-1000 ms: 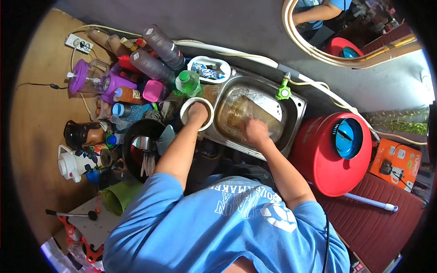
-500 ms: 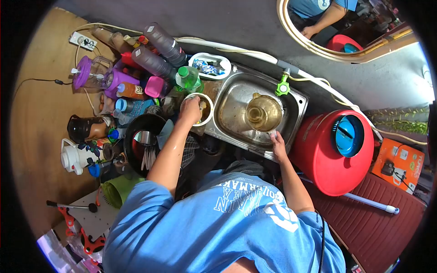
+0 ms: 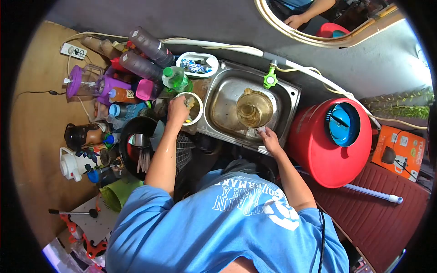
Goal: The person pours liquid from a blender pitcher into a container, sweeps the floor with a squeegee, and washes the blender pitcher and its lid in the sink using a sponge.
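My left hand [image 3: 177, 110] is at the near-left rim of a small white tub [image 3: 200, 116] beside the sink. Its fingers are closed on a greyish-yellow sponge [image 3: 189, 103], partly hidden by the hand. Something small and yellow shows lower in the tub. My right hand [image 3: 270, 140] grips a clear handle at the near side of an amber see-through pitcher [image 3: 261, 103]. The pitcher is inside the steel sink [image 3: 220, 101], its round opening partly turned up towards me.
A green tap [image 3: 270, 80] sits above the sink. On the right stands a red barrel [image 3: 314, 150] with a blue dipper [image 3: 342, 127]. Left of the tub are a green bottle [image 3: 177, 81], a dark pan [image 3: 125, 150] and a purple blender [image 3: 81, 82]. A white tray [image 3: 211, 61] holds blue-and-white packets.
The whole view has shifted slightly. My left hand has moved towards the tub's left rim, and more of the sponge shows. My right hand still holds the pitcher, which is turned a little.
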Action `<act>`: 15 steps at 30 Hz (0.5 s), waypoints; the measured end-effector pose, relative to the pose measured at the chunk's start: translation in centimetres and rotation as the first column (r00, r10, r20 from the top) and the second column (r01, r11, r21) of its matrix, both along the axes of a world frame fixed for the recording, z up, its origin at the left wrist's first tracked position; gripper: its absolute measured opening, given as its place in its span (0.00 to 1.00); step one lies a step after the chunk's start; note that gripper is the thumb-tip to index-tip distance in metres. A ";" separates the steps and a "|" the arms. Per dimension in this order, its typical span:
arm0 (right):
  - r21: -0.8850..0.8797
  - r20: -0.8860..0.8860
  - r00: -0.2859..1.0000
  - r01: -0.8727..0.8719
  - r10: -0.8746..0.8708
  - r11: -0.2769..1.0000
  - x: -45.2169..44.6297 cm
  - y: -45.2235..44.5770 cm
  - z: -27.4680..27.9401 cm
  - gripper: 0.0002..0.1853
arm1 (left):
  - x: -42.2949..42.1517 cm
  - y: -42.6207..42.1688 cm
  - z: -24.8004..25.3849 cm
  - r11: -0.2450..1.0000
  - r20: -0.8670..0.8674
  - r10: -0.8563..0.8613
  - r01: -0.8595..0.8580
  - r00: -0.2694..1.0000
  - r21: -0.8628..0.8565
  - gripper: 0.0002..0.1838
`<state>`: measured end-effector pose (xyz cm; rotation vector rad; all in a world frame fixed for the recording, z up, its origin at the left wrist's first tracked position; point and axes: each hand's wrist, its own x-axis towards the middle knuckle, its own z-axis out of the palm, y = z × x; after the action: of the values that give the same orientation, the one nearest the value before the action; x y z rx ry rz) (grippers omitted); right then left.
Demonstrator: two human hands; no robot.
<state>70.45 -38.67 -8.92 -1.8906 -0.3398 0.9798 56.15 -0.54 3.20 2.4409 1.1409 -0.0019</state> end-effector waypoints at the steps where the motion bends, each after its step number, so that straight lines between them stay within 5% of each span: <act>1: 0.088 0.073 0.996 0.040 -0.046 0.995 -0.1 0.3 0.0 0.16 | -0.3 0.0 0.4 1.000 0.018 -0.010 0.010 1.000 -0.022 0.17; 6: -0.037 0.052 0.998 -0.035 0.037 0.999 0.2 0.0 0.4 0.18 | -0.8 0.9 -0.7 0.998 0.029 -0.068 0.068 0.997 -0.013 0.16; 8: -0.050 0.038 0.998 -0.057 0.059 0.997 0.2 -0.1 0.9 0.19 | 0.1 0.5 2.3 0.968 -0.250 -0.205 0.159 0.946 -0.194 0.19; 10: -0.081 -0.019 0.995 -0.100 0.098 0.992 0.0 -0.1 1.9 0.20 | 0.9 1.6 -0.5 0.960 -0.345 -0.192 0.104 0.919 -0.259 0.23; 13: -0.092 -0.021 0.994 -0.106 0.105 0.990 0.0 -0.5 0.6 0.20 | 1.8 1.7 -6.0 0.997 -0.496 -0.068 0.074 0.865 -0.007 0.17; 15: -0.094 -0.026 0.993 -0.117 0.115 0.989 0.1 -0.7 -0.1 0.21 | 2.3 1.1 -6.5 0.996 -0.531 -0.086 0.078 0.843 -0.038 0.16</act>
<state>70.52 -39.40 -9.04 -1.9635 -0.4011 1.1103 58.50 0.59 -3.28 2.5461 1.2377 -0.7600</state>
